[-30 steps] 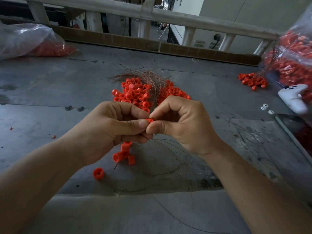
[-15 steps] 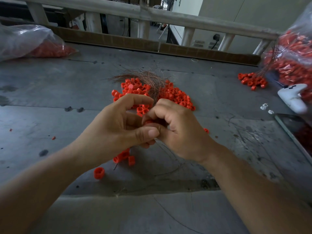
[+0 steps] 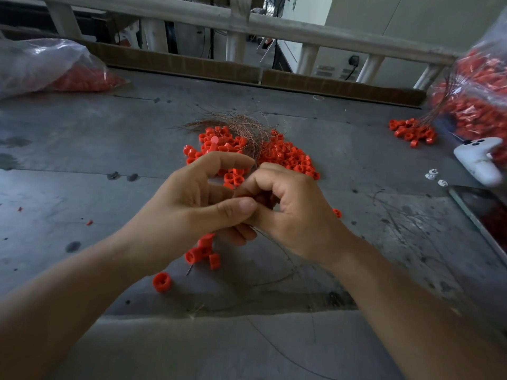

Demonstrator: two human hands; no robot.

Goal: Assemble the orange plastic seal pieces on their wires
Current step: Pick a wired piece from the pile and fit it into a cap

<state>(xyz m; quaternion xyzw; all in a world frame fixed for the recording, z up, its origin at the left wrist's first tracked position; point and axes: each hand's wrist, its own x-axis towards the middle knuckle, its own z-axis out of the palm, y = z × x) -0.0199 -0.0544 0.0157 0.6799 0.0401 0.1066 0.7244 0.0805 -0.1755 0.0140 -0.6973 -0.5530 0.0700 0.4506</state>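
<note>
left hand (image 3: 192, 207) pinches orange seal piece (image 3: 242, 197) at thumb tip, above bench (image 3: 82, 149). right hand (image 3: 293, 212) curls round wire (image 3: 270, 238). steady piece, feed wire straight; hole hidden by fingers. spare pile (image 3: 285, 156) behind.

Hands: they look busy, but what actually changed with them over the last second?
The left hand lifted its forefinger and slid its thumb across the right hand, which rolled knuckles-up over the orange piece. Both still pinch that piece. The orange pile, the wire bundle and the loose ring lie as before.
</note>
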